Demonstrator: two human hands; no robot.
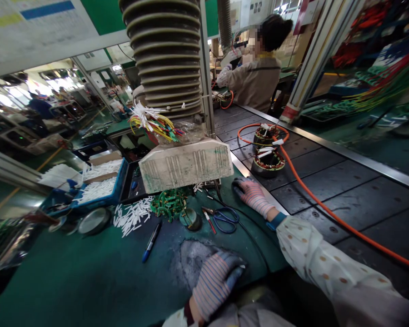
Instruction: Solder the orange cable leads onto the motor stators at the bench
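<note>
My left hand (pixel 215 280), in a striped glove, is at the front of the green workbench (pixel 98 268), beside a worn grey patch. Its fingers are curled together; a tiny pale bit shows at the fingertips, too small to name. My right hand (pixel 254 196), in a similar glove, lies with fingers stretched out at the bench's right edge, by the metal rail. Closest to it are blue-handled scissors (pixel 226 221) and a red-and-white pen-like stick (pixel 210 221). Two wound stator cores (pixel 268 162) with white-sleeved leads stand beyond it on the dark conveyor.
A ribbed duct with a pale hood (pixel 187 164) hangs over the bench. Green ring-shaped parts (pixel 168 204), white sleeves (pixel 132 215), a marker (pixel 152 243) and a blue bin (pixel 102 184) are leftward. An orange hose (pixel 303 184) crosses the conveyor (pixel 341 186). A co-worker (pixel 259 75) sits beyond.
</note>
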